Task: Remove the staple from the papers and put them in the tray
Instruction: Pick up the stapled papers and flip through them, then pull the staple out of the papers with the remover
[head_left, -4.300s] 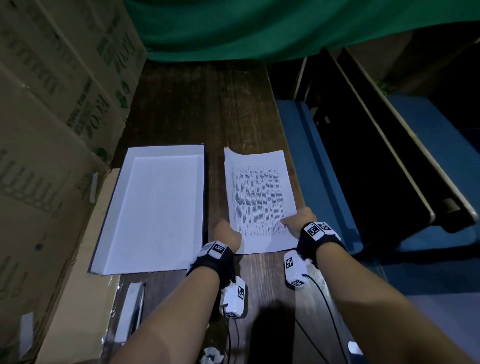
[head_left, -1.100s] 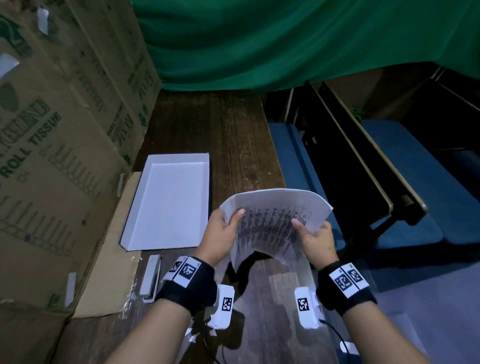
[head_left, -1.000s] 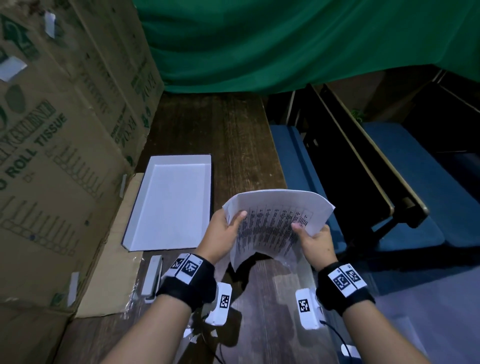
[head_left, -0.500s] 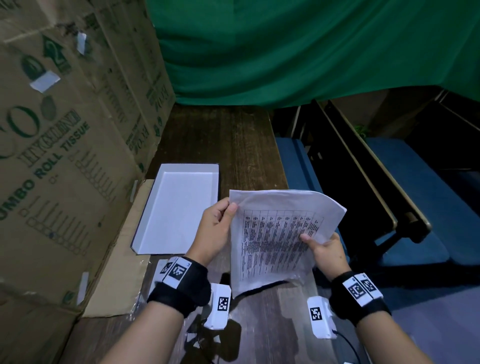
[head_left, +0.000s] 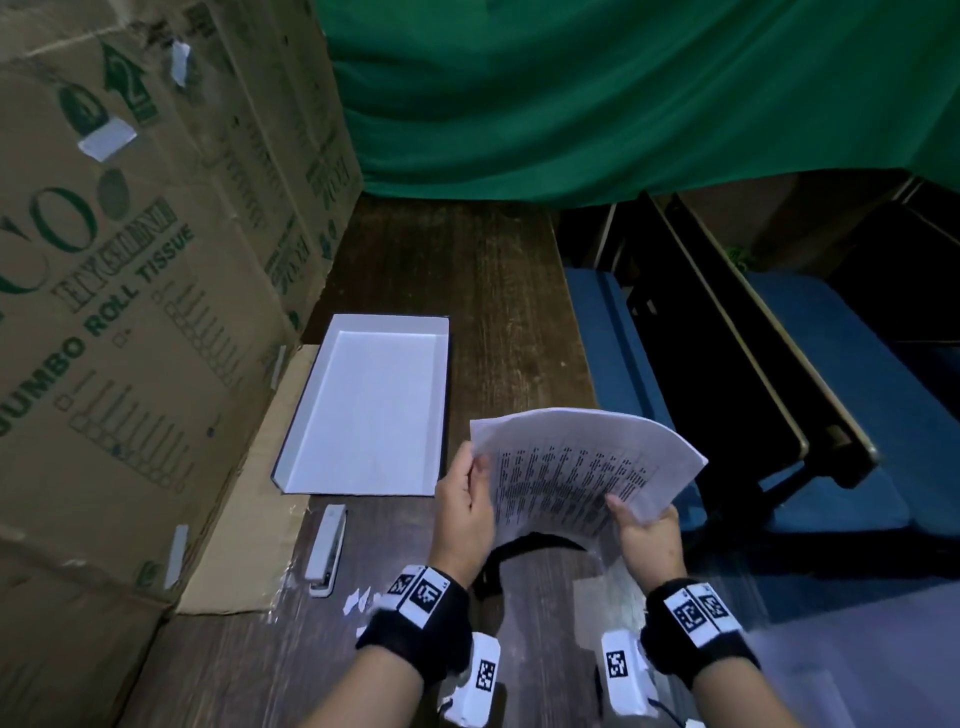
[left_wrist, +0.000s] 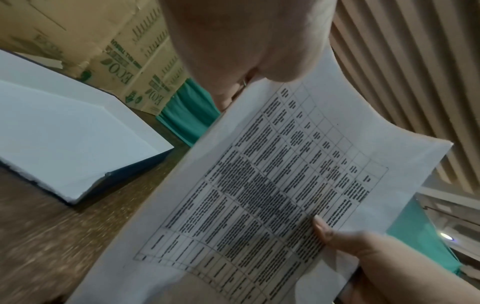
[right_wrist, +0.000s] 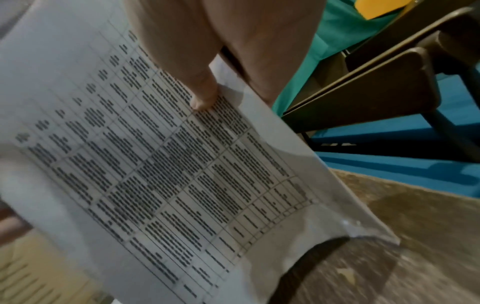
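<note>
I hold the printed papers (head_left: 576, 467) up off the table, bowed upward like an arch, a table of text facing me. My left hand (head_left: 467, 499) pinches their upper left edge, where a small staple (left_wrist: 244, 82) shows by my thumb in the left wrist view. My right hand (head_left: 641, 525) grips the right edge, thumb on the print (right_wrist: 202, 98). The papers (left_wrist: 272, 185) (right_wrist: 145, 164) fill both wrist views. The white tray (head_left: 369, 410) (left_wrist: 64, 131) lies empty on the table to the left of my hands.
A white stapler (head_left: 326, 550) lies below the tray beside torn paper scraps (head_left: 358, 603). Cardboard boxes (head_left: 130, 260) wall off the left. The dark wooden table (head_left: 467, 291) ends at the right, with blue seats (head_left: 857, 395) beyond. A green curtain (head_left: 623, 93) hangs behind.
The papers went from flat on the table to lifted in both hands. In the last half second they bowed upward again and my left thumb shifted at the upper left corner.
</note>
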